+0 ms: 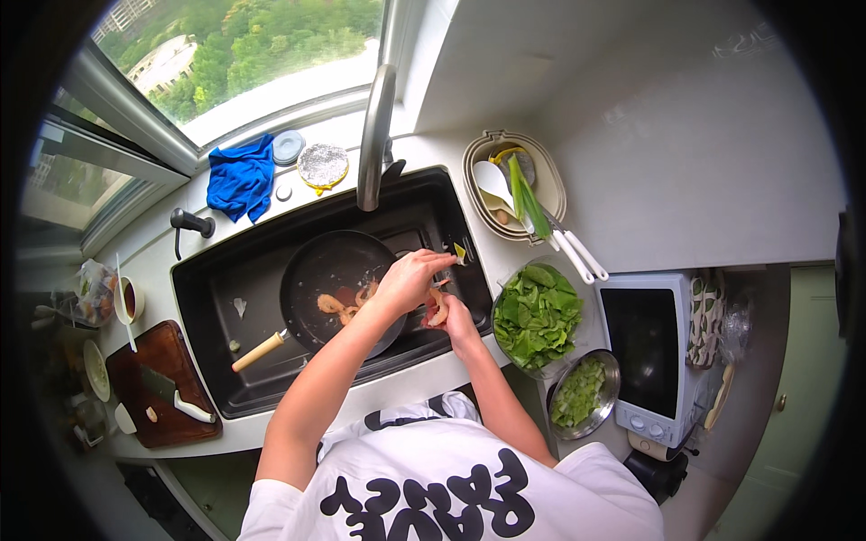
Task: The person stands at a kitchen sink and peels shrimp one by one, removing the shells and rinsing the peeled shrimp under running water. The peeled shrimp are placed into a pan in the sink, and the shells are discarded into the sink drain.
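My left hand (413,281) is over the right part of a black sink (212,302), its fingers stretched out to the right and holding nothing that I can see. Just below it, my right hand (458,323) grips a pinkish shrimp (438,309) between thumb and fingers. A small reddish bit, perhaps shell, shows between the two hands. Under my left forearm, a dark frying pan (311,266) with a wooden handle (259,352) rests in the sink. Several shrimp (336,307) lie in the pan, partly hidden by my left hand and wrist.
A tap (376,135) arches over the sink's far side. To the right stand a bowl of green leaves (539,316), a metal bowl of chopped greens (579,393), nested basins (471,171) with utensils, and a microwave (645,347). A knife (185,404) lies on a cutting board (149,361) at left.
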The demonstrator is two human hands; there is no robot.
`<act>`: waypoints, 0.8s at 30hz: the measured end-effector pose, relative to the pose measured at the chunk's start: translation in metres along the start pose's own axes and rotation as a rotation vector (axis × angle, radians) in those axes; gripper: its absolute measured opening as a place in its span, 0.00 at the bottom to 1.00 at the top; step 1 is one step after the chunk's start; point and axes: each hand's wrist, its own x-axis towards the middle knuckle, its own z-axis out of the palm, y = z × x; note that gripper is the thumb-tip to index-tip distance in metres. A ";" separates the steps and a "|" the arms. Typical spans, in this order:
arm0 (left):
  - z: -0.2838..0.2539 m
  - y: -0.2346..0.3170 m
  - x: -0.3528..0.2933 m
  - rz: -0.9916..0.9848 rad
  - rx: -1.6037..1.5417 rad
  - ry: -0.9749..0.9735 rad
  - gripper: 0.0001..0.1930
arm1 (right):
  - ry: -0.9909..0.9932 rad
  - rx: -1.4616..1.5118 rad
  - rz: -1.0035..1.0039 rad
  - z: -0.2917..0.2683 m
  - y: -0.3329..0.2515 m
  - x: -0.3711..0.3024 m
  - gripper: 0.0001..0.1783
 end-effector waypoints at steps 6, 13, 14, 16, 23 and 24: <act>-0.017 -0.001 -0.028 0.210 0.134 -0.214 0.10 | -0.115 0.059 0.041 -0.011 -0.012 -0.001 0.20; -0.030 -0.011 -0.039 0.306 0.299 -0.222 0.09 | -0.201 -0.074 -0.021 0.009 -0.023 -0.005 0.19; -0.031 -0.011 -0.040 0.320 0.304 -0.218 0.08 | -0.199 -0.092 -0.021 0.010 -0.022 -0.005 0.19; -0.034 -0.011 -0.041 0.349 0.314 -0.211 0.08 | -0.196 -0.126 -0.020 0.012 -0.020 -0.005 0.19; -0.036 -0.009 -0.045 0.169 0.144 -0.193 0.10 | -0.277 -0.222 -0.013 0.016 -0.027 -0.010 0.19; -0.039 -0.009 -0.047 0.170 0.130 -0.182 0.10 | -0.256 -0.173 0.001 0.016 -0.028 -0.012 0.19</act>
